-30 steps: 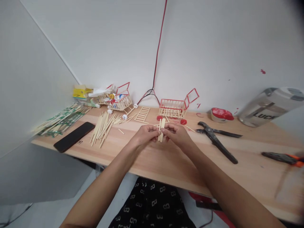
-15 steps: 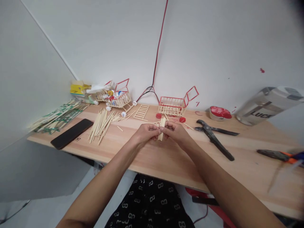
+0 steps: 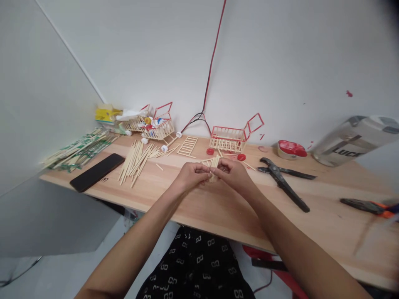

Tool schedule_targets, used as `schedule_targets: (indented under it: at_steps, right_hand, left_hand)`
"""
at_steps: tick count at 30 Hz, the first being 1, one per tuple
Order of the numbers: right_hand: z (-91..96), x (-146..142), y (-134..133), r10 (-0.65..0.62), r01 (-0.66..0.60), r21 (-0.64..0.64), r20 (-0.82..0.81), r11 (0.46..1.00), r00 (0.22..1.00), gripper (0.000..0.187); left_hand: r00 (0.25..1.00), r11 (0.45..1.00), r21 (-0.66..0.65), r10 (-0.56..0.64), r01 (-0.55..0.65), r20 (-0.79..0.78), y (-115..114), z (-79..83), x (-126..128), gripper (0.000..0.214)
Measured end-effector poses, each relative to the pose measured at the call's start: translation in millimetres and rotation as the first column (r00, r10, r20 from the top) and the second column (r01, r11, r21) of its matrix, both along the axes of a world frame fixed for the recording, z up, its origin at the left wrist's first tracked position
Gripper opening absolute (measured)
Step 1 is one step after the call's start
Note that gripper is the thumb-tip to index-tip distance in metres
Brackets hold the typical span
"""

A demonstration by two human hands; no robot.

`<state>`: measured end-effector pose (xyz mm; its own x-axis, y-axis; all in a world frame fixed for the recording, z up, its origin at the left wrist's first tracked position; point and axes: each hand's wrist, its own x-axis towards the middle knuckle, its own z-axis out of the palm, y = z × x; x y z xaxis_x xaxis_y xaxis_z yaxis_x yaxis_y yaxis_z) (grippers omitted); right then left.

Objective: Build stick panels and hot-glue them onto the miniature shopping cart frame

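Both hands meet over the middle of the wooden table. My left hand and my right hand are closed together on a small bundle of short pale wooden sticks, pinched between the fingertips. Just behind the hands stands a small stick-built cart with red trim and red wheels. A flat stick ladder piece lies to its left. A loose pile of long sticks lies further left.
A second stick cart filled with small caps stands at the back left, near a yellow box. A black phone and green-wrapped sticks lie left. Black pliers, a red-lidded pot, a silver can and orange-handled tool lie right.
The hands have tilted and lowered the stick bundle slightly, so less of it shows above the fingers. The camera shifted a little; nothing on the table moved.
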<state>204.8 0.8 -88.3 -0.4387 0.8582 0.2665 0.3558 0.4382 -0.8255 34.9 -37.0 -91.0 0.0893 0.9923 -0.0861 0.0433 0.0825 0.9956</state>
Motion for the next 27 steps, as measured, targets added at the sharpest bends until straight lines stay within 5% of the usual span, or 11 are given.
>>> schedule_targets:
  at_steps: [5,27]
  right_hand:
    - [0.2,-4,-8,0.020,-0.046,0.180,0.140,0.983,0.990,0.026]
    - [-1.7,-5,-7,-0.012,-0.032,0.236,0.184,0.971,0.983,0.030]
  left_hand:
    - [0.997,0.997,0.014,0.073,-0.073,0.023,-11,-5.1,-12,0.020]
    - [0.995,0.993,0.063,0.099,-0.101,0.033,-22,-19.5,-2,0.030]
